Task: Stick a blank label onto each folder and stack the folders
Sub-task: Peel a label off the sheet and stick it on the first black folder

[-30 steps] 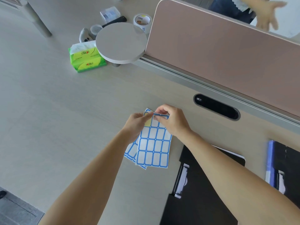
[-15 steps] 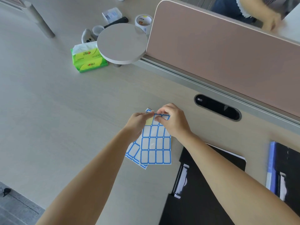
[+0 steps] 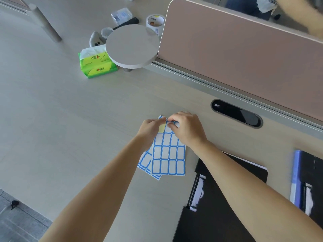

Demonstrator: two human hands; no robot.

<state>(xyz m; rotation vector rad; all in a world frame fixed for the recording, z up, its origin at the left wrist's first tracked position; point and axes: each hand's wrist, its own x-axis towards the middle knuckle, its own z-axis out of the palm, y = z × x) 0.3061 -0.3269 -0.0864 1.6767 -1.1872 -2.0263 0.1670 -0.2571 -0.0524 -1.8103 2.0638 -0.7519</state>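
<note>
A: Where is the label? B: Top row of the white, blue-bordered label sheet [image 3: 168, 154] on the worktop [image 3: 70, 119]; right hand [image 3: 187, 130] grip pinches its edge, left hand [image 3: 149, 130] pins the sheet.
A: The target? B: The black plastic folder [image 3: 218, 206], nearer the right hand.

Top row of the label sheet [image 3: 168, 155] is covered by both hands, so the fingertip grip on any label can't be read. Lower sheets [image 3: 145, 162] mostly buried. Black folder [image 3: 218, 206] runs under the right forearm and off the bottom edge. Blue-spined folder [image 3: 297, 177] cut by the right edge. Tape roll [image 3: 155, 21] print too small.
</note>
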